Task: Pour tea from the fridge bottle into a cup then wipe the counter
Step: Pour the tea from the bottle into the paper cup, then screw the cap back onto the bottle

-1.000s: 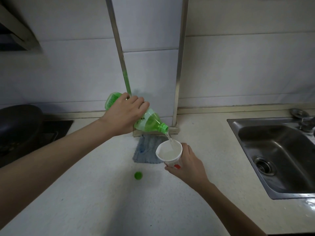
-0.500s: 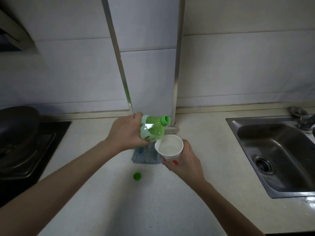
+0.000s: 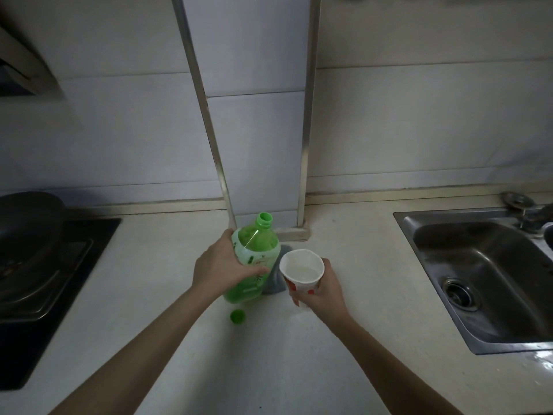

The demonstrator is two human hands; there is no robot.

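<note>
The left hand (image 3: 220, 268) grips a green plastic bottle (image 3: 254, 259) around its middle, its fingers (image 3: 257, 270) curled across the label. The bottle stands nearly upright with its open neck toward the far wall; whether its base touches the tabletop (image 3: 269, 369) cannot be told. Just right of it, the right hand (image 3: 324, 290) holds a white paper cup (image 3: 302, 271) with red marks on its side, the fingers (image 3: 327, 264) wrapped round the wall from the right and underneath. The cup is held upright above the tabletop and has pale liquid in it. A green cap (image 3: 238, 316) lies on the tabletop just near of the bottle, apart from both hands. A grey-blue cloth (image 3: 276, 284) lies behind the bottle and cup, mostly hidden by them. On the right a steel sink (image 3: 425, 265) is set into the tabletop, with a tap (image 3: 531, 215) at its far edge. On the left sits a black stove (image 3: 54, 274) with a dark pan (image 3: 27, 217) on it.
</note>
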